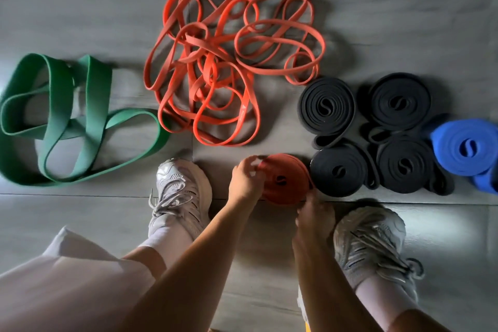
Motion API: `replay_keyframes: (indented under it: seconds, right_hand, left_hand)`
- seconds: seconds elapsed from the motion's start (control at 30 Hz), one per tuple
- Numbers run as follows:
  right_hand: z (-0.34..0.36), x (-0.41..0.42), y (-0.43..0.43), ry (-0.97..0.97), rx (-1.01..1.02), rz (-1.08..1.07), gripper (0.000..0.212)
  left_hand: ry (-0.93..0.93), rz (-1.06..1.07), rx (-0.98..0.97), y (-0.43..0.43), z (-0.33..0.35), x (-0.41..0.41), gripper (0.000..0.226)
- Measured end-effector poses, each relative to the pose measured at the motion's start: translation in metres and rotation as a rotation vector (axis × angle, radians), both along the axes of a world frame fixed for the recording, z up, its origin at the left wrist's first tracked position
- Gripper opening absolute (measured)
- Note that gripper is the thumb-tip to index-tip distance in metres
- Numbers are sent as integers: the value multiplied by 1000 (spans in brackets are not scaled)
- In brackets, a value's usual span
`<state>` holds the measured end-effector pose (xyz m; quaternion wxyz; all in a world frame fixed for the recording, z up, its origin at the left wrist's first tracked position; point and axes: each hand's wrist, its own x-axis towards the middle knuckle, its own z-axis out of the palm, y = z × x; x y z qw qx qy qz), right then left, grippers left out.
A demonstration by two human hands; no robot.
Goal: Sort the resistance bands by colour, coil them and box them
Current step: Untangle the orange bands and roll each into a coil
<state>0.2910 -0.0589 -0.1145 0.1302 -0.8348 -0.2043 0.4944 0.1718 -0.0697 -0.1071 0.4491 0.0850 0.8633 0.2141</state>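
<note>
A coiled orange-red band (285, 179) sits on the grey floor between my feet. My left hand (246, 182) grips its left edge and my right hand (314, 214) holds its lower right edge. Behind it lies a tangled heap of loose orange bands (226, 59). Loose green bands (67, 118) sprawl at the left. Several black coils (327, 106) lie in a cluster at the right, with a blue coil (466, 147) and part of a second blue one beyond them at the frame's edge. No box is in view.
My two pale sneakers stand on the floor, the left one (180, 191) beside the coil and the right one (372, 240) below the black coils. A white garment (67, 283) covers my left knee at the bottom left. Grey floor tiles (404, 8) stretch around the bands.
</note>
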Motion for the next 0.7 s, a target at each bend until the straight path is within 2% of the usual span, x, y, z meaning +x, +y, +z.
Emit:
replay_keyframes:
  seconds: [0.03,0.13,0.23,0.37,0.5,0.6,0.7]
  right_hand:
    - [2,-6,-1,10,25,58,60]
    - [28,-37,5,105,56,230,34]
    - [31,-54,13,134,119,318,34]
    - [42,-65,27,168,111,365,4]
    - [78,-72,41,142,64,523,31]
    - [107,-84,48,192,137,635,17]
    - [147,-97,58,188,237,788,23]
  left_hand:
    - [74,-34,-11,2,4,-5,43]
    - [375,-125,54,8,11,-28,44]
    - [344,-309,-22,10,5,-53,50]
    - [343,-437,-115,8,18,-77,36]
    - [461,-426,6,13,63,-95,26]
    - [545,-383,101,13,110,-110,27]
    - [649,-387,227,9,166,-122,23]
